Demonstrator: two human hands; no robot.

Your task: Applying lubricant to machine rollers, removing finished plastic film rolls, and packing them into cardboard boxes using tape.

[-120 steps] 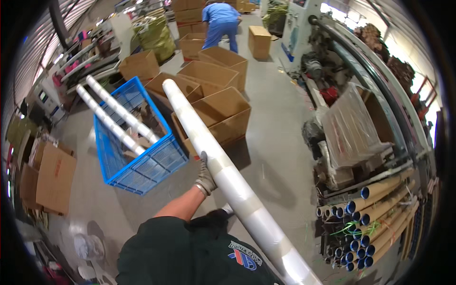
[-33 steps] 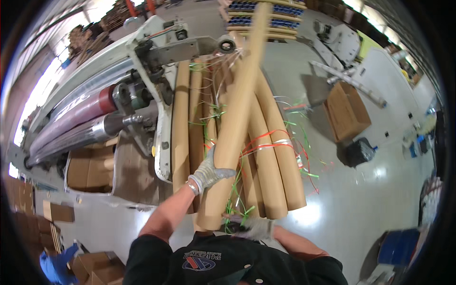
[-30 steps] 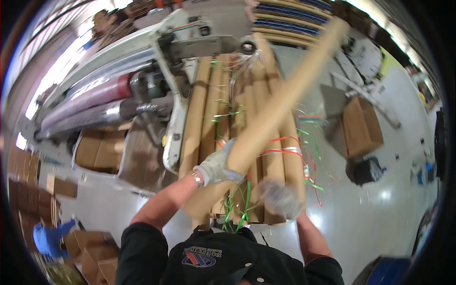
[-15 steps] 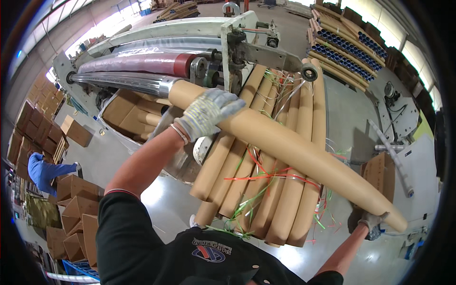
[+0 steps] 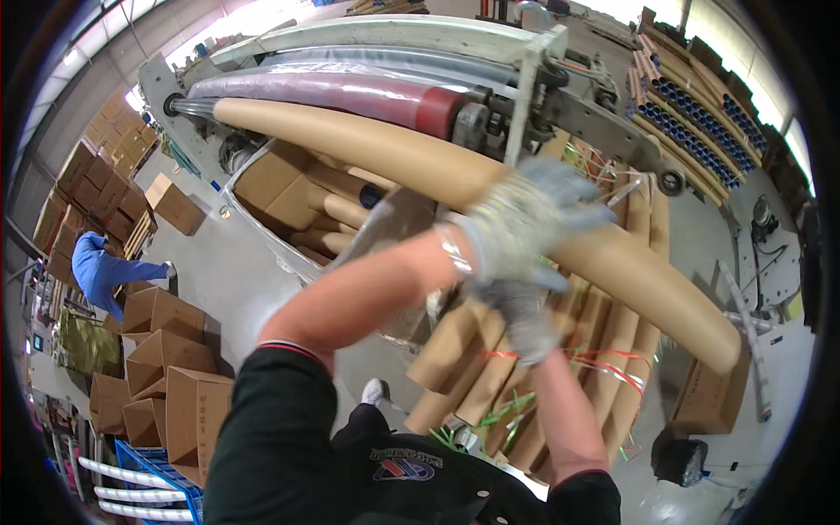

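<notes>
I hold a long brown cardboard tube (image 5: 367, 149) crosswise in front of me, one end at the left of a winding machine (image 5: 385, 35), the other low at the right. My left hand (image 5: 525, 219), in a grey knit glove, grips the tube near its middle. My right hand (image 5: 523, 319), also gloved, is just below it under the tube; it is blurred, and its grip is unclear. A dark red roll (image 5: 350, 87) lies on the machine right behind the tube.
A bundle of cardboard tubes (image 5: 612, 350) tied with red and green straps lies on the floor below my hands. An open bin (image 5: 280, 188) under the machine holds short tubes. Brown boxes (image 5: 166, 376) stand at left, near a person in blue (image 5: 105, 271). A blue crate (image 5: 149, 494) holds white rolls.
The tube has swung toward the machine, its left end now by the red roll. My right hand came in from the tube's far end to just under my left hand.
</notes>
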